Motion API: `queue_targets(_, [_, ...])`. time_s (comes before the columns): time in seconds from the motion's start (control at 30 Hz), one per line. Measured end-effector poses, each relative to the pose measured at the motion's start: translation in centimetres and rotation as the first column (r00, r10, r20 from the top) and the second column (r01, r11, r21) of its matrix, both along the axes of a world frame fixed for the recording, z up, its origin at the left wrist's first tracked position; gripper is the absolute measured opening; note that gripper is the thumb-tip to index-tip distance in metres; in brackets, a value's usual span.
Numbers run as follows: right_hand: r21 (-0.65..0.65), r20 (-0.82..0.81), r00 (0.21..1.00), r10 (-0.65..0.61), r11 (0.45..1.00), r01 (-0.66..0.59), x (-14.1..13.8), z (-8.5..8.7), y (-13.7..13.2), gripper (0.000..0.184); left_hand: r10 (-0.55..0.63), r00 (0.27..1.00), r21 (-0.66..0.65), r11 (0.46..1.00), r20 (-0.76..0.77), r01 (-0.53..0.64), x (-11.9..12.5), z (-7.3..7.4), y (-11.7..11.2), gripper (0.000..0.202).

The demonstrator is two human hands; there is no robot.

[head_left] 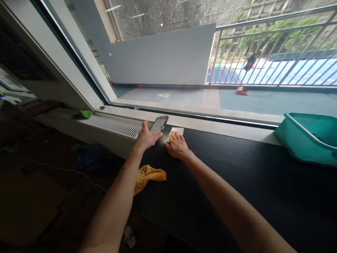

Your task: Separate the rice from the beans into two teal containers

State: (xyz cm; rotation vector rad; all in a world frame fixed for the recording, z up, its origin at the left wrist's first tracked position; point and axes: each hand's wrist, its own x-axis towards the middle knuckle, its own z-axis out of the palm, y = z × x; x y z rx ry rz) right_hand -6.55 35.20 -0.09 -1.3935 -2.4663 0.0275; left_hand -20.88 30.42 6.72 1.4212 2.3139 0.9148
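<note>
At the far left end of the black tabletop (pixel 210 168), my left hand (pixel 145 138) has its thumb and fingers around the lower part of a smartphone (pixel 158 125). The phone leans up with its screen towards me. Just right of it, my right hand (pixel 177 144) lies with its fingers flat over a pale, card-like sheet (pixel 179 130), whose far edge shows past the fingertips. What is under the palm is hidden. A crumpled orange-yellow cloth (pixel 150 175) lies near the table's left edge, partly behind my left forearm.
A teal plastic bin (pixel 308 140) stands at the right by the window. Left of the table runs a white ledge with a slotted grille (pixel 113 125), a green object (pixel 84 114) on it. A dark blue plastic bag (pixel 92 158) and a white cable (pixel 76 171) are on the floor.
</note>
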Motion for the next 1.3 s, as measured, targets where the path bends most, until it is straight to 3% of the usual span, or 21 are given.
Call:
queue_targets(0.13, [0.049, -0.033, 0.992, 0.12, 0.992, -0.119, -3.7, 0.8, 1.6, 0.037, 0.014, 1.0, 0.018, 1.0, -0.004, -0.014, -1.4, 0.2, -0.8, 0.082])
queue_targets(0.33, [0.041, -0.019, 0.93, 0.368, 0.929, -0.367, -5.3, 0.3, -0.3, 0.038, 0.027, 0.999, 0.04, 0.999, -0.037, -0.025, -2.5, 0.2, -0.3, 0.083])
queue_targets(0.4, [0.023, -0.012, 0.935, 0.356, 0.934, -0.355, -5.1, 0.6, 0.3, 0.037, 0.018, 0.999, 0.03, 0.999, -0.05, -0.017, -2.2, -0.1, 0.2, 0.084])
queue_targets(0.5, [-0.004, -0.006, 0.97, 0.243, 0.97, -0.243, -3.7, 1.0, 1.3, 0.037, 0.006, 0.997, -0.008, 1.0, -0.074, -0.006, -1.3, -1.0, 1.0, 0.086])
queue_targets(0.6, [-0.044, 0.019, 0.984, 0.176, 0.984, -0.175, 0.7, 0.8, 0.4, 0.04, -0.002, 0.992, -0.085, 0.996, -0.128, -0.009, 0.1, -2.0, 1.8, 0.089])
queue_targets(0.67, [-0.086, 0.054, 0.99, 0.127, 0.989, -0.122, 6.4, 0.7, -0.9, 0.043, -0.022, 0.983, -0.144, 0.99, -0.182, -0.005, 1.2, -2.7, 2.3, 0.091])
queue_targets(0.73, [-0.117, 0.097, 0.995, -0.028, 0.992, 0.039, 13.7, 0.9, -2.1, 0.042, -0.04, 0.968, -0.172, 0.985, -0.247, -0.003, 2.1, -3.3, 2.7, 0.094])
queue_targets(0.8, [-0.115, 0.136, 0.955, -0.263, 0.953, 0.279, 20.5, 1.4, -2.8, 0.041, -0.043, 0.949, -0.168, 0.986, -0.313, -0.01, 2.8, -3.7, 3.0, 0.097])
queue_targets(0.87, [-0.105, 0.154, 0.888, -0.434, 0.886, 0.452, 24.2, 1.9, -3.4, 0.039, -0.042, 0.935, -0.165, 0.986, -0.352, -0.018, 3.1, -3.8, 3.2, 0.099])
queue_targets(0.9, [-0.107, 0.154, 0.87, -0.469, 0.867, 0.486, 24.2, 1.9, -3.8, 0.039, -0.05, 0.933, -0.174, 0.985, -0.357, -0.014, 3.1, -3.6, 3.1, 0.101])
queue_targets(0.97, [-0.125, 0.133, 0.893, -0.429, 0.887, 0.445, 20.7, 1.7, -5.1, 0.043, -0.077, 0.933, -0.196, 0.98, -0.351, 0.007, 3.1, -2.9, 2.6, 0.102])
queue_targets(1.03, [-0.151, 0.094, 0.951, -0.293, 0.94, 0.305, 14.2, 1.2, -7.2, 0.049, -0.085, 0.933, -0.16, 0.987, -0.35, 0.03, 3.0, -1.9, 1.3, 0.097])
queue_targets(1.13, [-0.178, 0.045, 0.998, -0.031, 0.983, 0.039, 6.5, 0.9, -10.4, 0.054, -0.015, 0.926, 0.069, 0.997, -0.377, 0.044, 3.2, -1.2, -2.7, 0.071])
queue_targets(1.2, [-0.184, 0.036, 0.998, 0.058, 0.982, -0.05, 6.6, 0.9, -11.5, 0.054, 0.014, 0.926, 0.214, 0.974, -0.377, 0.073, 3.5, -2.0, -6.4, 0.055])
queue_targets(1.3, [-0.18, 0.061, 0.996, -0.064, 0.981, 0.074, 14.3, 1.5, -11.1, 0.048, -0.096, 0.924, 0.234, 0.953, -0.371, 0.193, 4.1, -4.8, -11.5, 0.043])
